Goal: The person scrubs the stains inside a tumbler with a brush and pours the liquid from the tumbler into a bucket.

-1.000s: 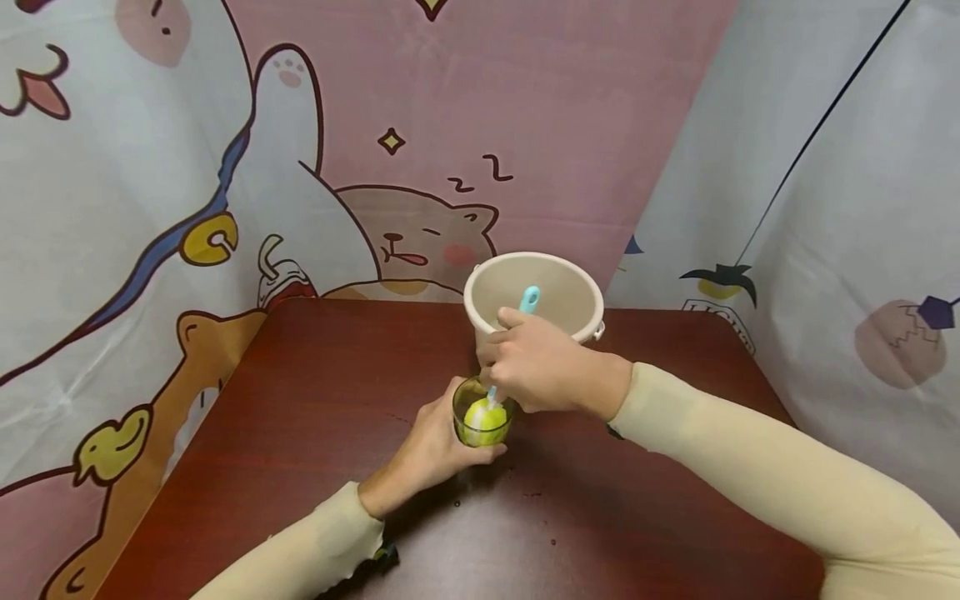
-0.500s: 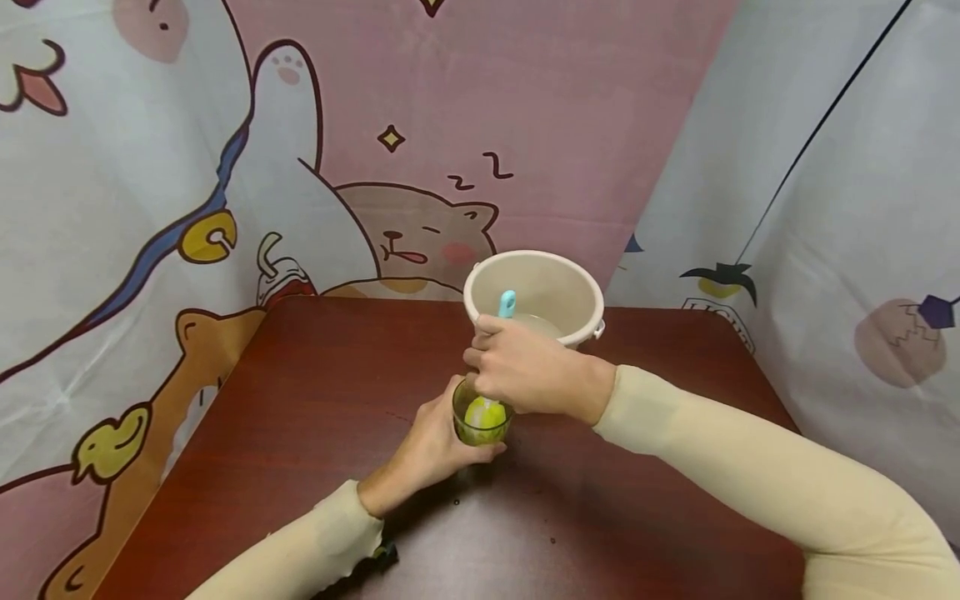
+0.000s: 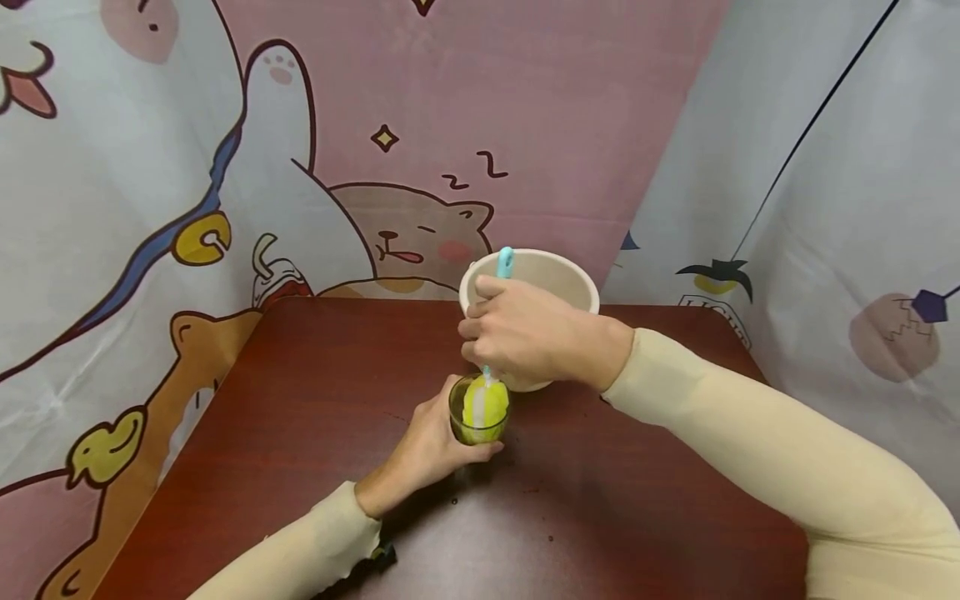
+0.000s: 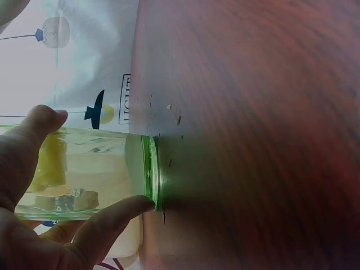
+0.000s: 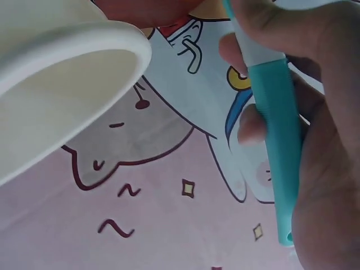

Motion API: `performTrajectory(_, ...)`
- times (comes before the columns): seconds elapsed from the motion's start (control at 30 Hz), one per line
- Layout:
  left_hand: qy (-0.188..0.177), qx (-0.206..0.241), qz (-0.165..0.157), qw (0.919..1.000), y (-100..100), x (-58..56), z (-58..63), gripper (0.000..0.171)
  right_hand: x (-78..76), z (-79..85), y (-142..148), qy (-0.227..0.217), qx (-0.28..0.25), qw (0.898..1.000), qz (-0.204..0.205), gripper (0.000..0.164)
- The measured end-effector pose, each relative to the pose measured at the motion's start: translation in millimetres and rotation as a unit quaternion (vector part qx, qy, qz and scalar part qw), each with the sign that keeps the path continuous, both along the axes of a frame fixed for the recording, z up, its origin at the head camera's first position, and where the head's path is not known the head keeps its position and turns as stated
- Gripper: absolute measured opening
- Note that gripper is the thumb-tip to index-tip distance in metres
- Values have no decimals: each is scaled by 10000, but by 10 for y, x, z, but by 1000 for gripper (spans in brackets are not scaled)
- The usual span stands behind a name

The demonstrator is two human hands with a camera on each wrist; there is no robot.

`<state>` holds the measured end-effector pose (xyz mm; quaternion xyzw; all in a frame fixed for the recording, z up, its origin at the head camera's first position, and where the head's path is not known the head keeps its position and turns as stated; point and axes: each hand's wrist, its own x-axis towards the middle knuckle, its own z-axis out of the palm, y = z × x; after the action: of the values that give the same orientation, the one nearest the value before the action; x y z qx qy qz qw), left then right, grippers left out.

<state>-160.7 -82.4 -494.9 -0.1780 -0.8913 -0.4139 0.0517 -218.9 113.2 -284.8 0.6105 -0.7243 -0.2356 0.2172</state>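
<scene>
The right grip [image 3: 528,333] curls round a turquoise brush [image 5: 275,118], hiding mid-handle; its yellow head [image 3: 485,406] sits in the glass [image 4: 107,163] the left grip [image 3: 431,446] holds, at seven o'clock from a partly hidden bucket [image 3: 555,279].

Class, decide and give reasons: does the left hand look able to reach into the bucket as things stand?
Probably not: the left hand grips the glass, and the right hand, holding the blue handle, covers part of the bucket in the head view. Letting go would likely be needed first.
</scene>
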Motion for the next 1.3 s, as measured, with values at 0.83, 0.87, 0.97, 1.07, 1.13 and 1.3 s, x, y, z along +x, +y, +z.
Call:
performTrajectory(0.83, 22, 184, 46, 9998, 14, 25, -4, 86, -47, -317, 88, -761, -192, 9968, -131, 24)
performTrajectory(0.87, 47, 183, 50, 9998, 13, 25, -9, 86, -49, -299, 108, -773, -273, 9965, -155, 24)
performTrajectory(0.97, 80, 182, 59, 9998, 17, 22, -18, 88, -60, -231, 180, -964, -608, 9930, -295, 25)
performTrajectory(1.07, 55, 199, 78, 9998, 22, 21, -23, 91, -75, -172, 247, -1307, -979, 9854, -482, 26)
performTrajectory(1.13, 35, 199, 89, 9998, 26, 20, -26, 92, -88, -156, 282, -1506, -1123, 9802, -623, 28)
performTrajectory(1.3, 89, 182, 110, 9997, 36, 22, -31, 91, -127, -206, 311, -1890, -1253, 9702, -856, 26)
